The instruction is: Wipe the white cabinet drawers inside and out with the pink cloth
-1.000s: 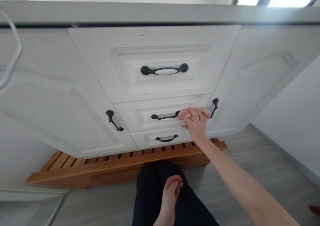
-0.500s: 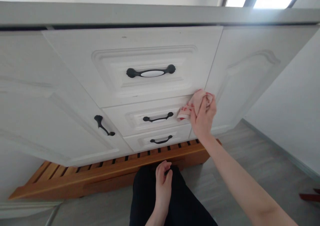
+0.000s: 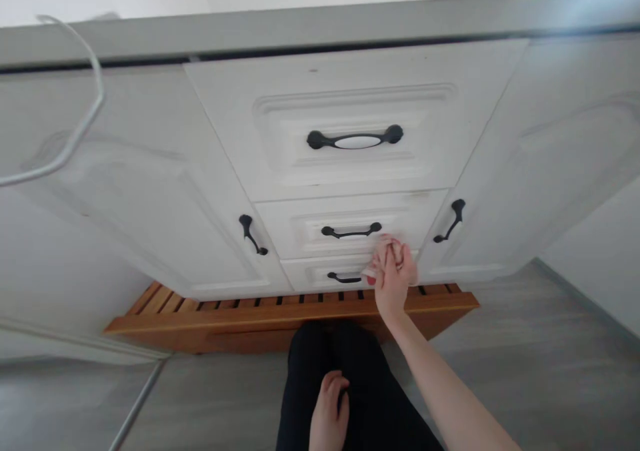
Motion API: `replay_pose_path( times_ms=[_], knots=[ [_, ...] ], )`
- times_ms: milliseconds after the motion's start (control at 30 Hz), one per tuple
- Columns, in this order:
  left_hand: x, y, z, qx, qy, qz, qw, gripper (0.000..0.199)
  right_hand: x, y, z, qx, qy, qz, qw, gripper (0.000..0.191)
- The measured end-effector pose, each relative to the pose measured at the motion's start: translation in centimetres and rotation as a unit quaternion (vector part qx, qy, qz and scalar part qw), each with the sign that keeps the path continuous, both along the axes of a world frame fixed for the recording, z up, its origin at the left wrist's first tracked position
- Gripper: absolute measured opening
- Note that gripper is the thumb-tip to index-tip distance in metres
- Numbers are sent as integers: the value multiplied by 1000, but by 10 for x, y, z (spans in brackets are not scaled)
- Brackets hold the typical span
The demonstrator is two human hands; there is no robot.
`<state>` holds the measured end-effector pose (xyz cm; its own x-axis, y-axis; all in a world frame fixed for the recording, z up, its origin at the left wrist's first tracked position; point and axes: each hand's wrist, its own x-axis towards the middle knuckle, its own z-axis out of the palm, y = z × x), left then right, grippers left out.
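My right hand (image 3: 393, 290) is closed around a pink-and-white cloth (image 3: 395, 251) with red marks. It presses the cloth against the right side of the lower drawers, near the seam between the middle drawer (image 3: 305, 238) and the bottom drawer (image 3: 310, 274). The middle drawer's dark handle (image 3: 351, 231) lies just up and left of the cloth, and the bottom handle (image 3: 343, 278) is beside it. Over my dark-trousered lap rests my left hand (image 3: 330, 411), loosely curled, with a gap between thumb and fingers and nothing in it.
A large top drawer (image 3: 280, 171) has a black handle with a white inlay (image 3: 357, 142). Doors with dark handles (image 3: 254, 236) flank the drawers. Below runs a slatted wooden bench (image 3: 225, 324). A white cable (image 3: 85, 128) hangs at the left from the countertop (image 3: 300, 28).
My right hand has moved the cloth down and left, from the right seam beside the middle drawer to the lower drawers. The view has shifted left, bringing the cable in.
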<state>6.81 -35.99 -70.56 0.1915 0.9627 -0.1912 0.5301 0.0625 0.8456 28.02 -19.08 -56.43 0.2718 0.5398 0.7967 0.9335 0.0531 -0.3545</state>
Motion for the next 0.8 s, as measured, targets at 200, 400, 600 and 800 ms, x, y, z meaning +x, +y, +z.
replay_pose_path(
  times_ms=[200,400,600,800],
  knots=[
    [-7,-8,-5,-3,258,-170,951,43,-115,24,35,58,-134,233,961,36],
    [-2,-7,-3,-1,300,-190,935,48,-163,66,37,-142,-272,328,893,39],
    [-6,-8,-8,0,309,-199,930,50,-97,50,13,-137,-270,264,916,34],
    [-3,-6,-6,-4,318,-204,926,49,-8,27,7,-109,-267,134,948,31]
  ],
)
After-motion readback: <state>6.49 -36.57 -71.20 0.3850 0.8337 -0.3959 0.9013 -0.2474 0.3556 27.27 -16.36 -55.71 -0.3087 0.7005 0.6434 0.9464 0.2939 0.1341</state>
